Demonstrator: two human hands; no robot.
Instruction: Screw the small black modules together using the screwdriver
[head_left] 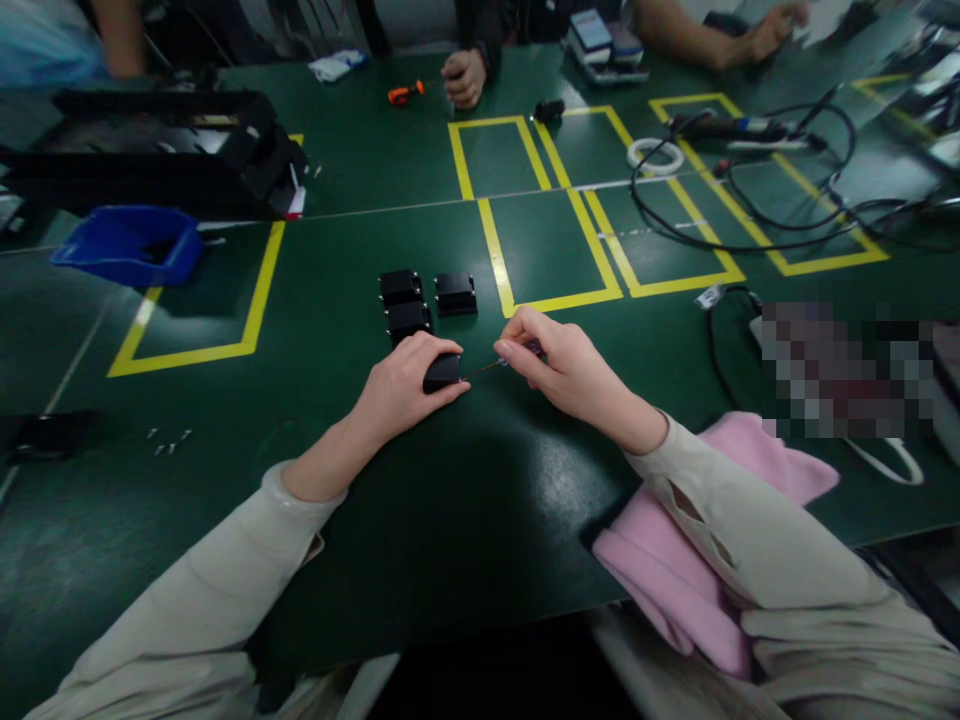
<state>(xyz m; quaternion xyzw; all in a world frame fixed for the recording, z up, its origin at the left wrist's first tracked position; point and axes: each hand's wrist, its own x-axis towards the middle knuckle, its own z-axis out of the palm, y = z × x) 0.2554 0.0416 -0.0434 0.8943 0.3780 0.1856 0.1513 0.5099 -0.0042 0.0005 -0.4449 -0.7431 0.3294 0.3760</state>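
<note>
Glossy green tabletop (465,540), left grip (405,384) clasping boxy black block (442,373), right grip (561,365) pinching thin-shafted tool (486,369)

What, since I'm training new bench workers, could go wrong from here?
The thin metal-shafted tool in the right hand could slip and poke the left hand, which grips the small black rectangular block near its tip.

The loose small silver screws near the beige left sleeve might get knocked.
</note>
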